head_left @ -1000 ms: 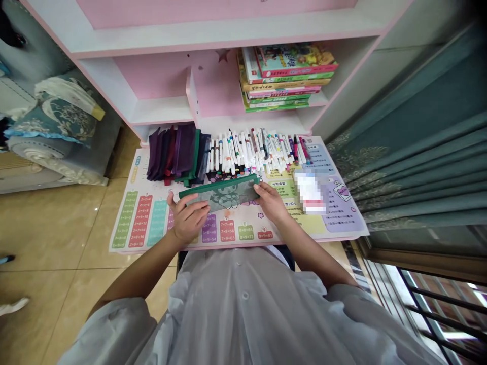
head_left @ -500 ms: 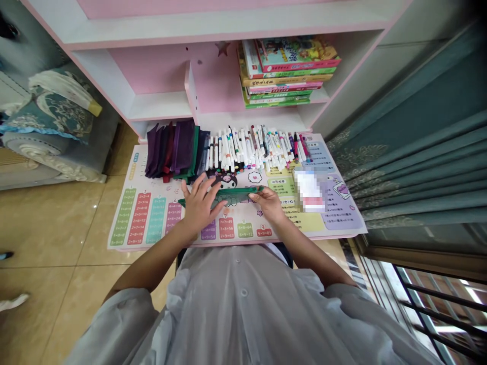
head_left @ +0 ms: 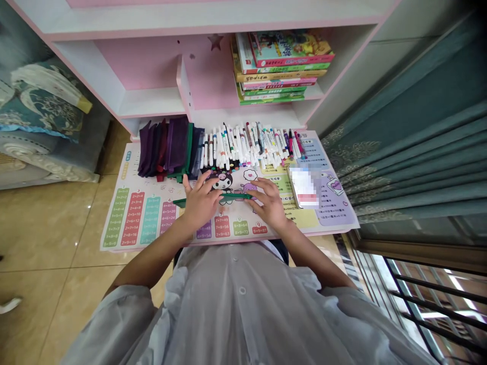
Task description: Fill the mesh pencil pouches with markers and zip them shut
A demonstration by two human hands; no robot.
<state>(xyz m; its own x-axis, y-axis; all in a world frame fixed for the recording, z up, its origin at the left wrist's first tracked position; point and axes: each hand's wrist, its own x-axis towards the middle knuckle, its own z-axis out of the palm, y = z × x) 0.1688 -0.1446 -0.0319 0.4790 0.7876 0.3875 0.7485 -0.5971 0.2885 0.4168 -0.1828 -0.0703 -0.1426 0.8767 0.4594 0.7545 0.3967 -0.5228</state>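
A slim green zip pouch [head_left: 236, 196] is turned nearly edge-on above the printed desk mat [head_left: 243, 238]. My left hand [head_left: 201, 203] holds it, the fingers across its left half with the pouch's left tip poking out beyond them. At the right end, my right hand [head_left: 271, 205] grips it between thumb and fingers. Just beyond my left hand lies a row of zip pouches, with a purple pouch [head_left: 177, 144] and another green pouch [head_left: 188, 152] among them. Many white-barrelled markers [head_left: 243, 144] lie side by side at the back of the mat.
A phone [head_left: 304, 187] with a blurred screen lies right of my right hand. Stacked books [head_left: 281, 76] fill part of the pink shelf [head_left: 152, 104] behind the desk. A teal curtain [head_left: 411, 126] hangs at the right, and an upholstered sofa [head_left: 41, 121] stands at the left.
The green pouch has tilted from showing its face to nearly edge-on. My right hand has turned flatter, its fingers extending further over the pouch's end. The whole view has shifted slightly.
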